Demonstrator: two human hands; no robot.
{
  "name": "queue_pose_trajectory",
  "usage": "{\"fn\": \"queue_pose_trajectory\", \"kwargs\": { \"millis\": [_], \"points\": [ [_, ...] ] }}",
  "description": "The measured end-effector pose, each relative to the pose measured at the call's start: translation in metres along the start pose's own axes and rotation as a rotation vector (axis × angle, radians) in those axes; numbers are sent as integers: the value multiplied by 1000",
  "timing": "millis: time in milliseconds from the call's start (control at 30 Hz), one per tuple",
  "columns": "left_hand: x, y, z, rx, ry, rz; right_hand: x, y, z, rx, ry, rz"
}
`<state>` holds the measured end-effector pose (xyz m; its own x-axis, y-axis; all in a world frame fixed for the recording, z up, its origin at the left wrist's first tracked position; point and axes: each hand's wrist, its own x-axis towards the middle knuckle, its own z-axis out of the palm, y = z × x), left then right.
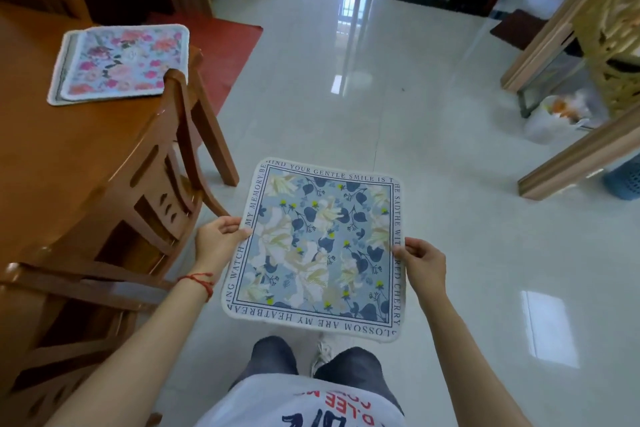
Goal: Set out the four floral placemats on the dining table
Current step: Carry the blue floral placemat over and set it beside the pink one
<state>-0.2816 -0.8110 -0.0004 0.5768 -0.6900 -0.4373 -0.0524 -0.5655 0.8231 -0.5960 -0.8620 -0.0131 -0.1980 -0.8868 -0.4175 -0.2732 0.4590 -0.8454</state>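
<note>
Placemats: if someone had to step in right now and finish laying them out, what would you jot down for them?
Left hand: pinches the left edge of the blue floral placemat.
Right hand: pinches its right edge.
That mat is held flat in the air over the floor, beside the dining table.
On the table's far corner: a pink floral placemat lying on top of another mat, still stacked.
Done: nothing clearly laid out yet.
Left: place the blue one and spread the stack; a fourth mat is not in view.

I am standing in a home dining area: a polished wooden dining table [69, 156] is sitting beside me with a matching wooden chair [166, 184], glossy floor tiles [398, 97] are stretching toward a red rug [221, 55] and doorway.
</note>
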Motion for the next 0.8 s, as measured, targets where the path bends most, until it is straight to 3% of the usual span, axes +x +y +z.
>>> {"fn": "queue_pose_trajectory", "kwargs": {
  "millis": [300, 800],
  "points": [
    [31, 30, 31, -80, 74, -40, 78, -46, 1, -66, -82, -69],
    [111, 68, 21, -166, 191, -97, 180, -125, 77, -116, -233, -115]
  ]
}}
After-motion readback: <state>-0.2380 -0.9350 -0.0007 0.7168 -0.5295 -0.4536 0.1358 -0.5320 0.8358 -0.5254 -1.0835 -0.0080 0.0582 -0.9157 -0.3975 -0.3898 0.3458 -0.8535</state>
